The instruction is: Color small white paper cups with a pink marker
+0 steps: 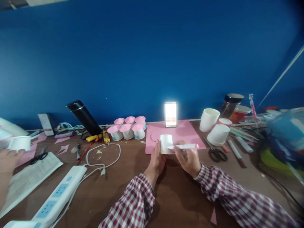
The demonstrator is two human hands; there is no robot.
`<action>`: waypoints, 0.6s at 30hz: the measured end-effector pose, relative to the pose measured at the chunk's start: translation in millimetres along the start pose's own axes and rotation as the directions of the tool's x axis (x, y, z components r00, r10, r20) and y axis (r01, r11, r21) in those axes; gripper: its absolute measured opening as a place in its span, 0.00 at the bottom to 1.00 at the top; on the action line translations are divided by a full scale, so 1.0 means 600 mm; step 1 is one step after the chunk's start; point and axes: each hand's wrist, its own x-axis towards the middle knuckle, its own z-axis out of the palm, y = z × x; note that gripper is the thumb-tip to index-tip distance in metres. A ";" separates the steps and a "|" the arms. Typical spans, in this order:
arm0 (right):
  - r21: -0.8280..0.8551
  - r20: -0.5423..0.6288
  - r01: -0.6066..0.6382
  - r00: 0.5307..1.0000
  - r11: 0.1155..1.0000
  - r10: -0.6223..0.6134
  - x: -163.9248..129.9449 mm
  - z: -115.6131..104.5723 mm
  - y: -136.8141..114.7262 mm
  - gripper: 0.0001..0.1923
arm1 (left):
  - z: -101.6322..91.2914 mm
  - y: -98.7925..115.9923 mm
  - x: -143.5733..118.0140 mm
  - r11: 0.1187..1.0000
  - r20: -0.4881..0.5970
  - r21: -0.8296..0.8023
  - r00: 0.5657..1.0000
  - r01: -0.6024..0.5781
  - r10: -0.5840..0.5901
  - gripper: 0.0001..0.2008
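Observation:
My left hand (156, 158) is closed round the side of a white paper cup (166, 142), held just above the table's middle. In my right hand (188, 160) is a white marker pen (186, 146) with a pinkish-red end; its tip points left and meets or nearly meets the cup's wall. Whether any mark is on the cup cannot be made out. Behind the cup lie pink paper sheets (187, 133). Left of them stand several small cups with pink tops (126, 130), set in two rows.
To the right are white cups (209, 119), black-handled scissors (218, 155) and a dark-lidded jar (230, 104). On the left lie a power strip (59, 193), a white cable (118, 158) and a black flask (84, 117). Another person's hand (8, 164) holds a white cup at the left edge.

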 end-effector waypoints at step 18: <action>-0.005 -0.041 -0.021 0.999 1.000 0.021 0.007 -0.001 0.006 0.07 | -0.012 -0.005 0.001 1.000 -0.012 0.001 1.000 0.014 -0.014 0.22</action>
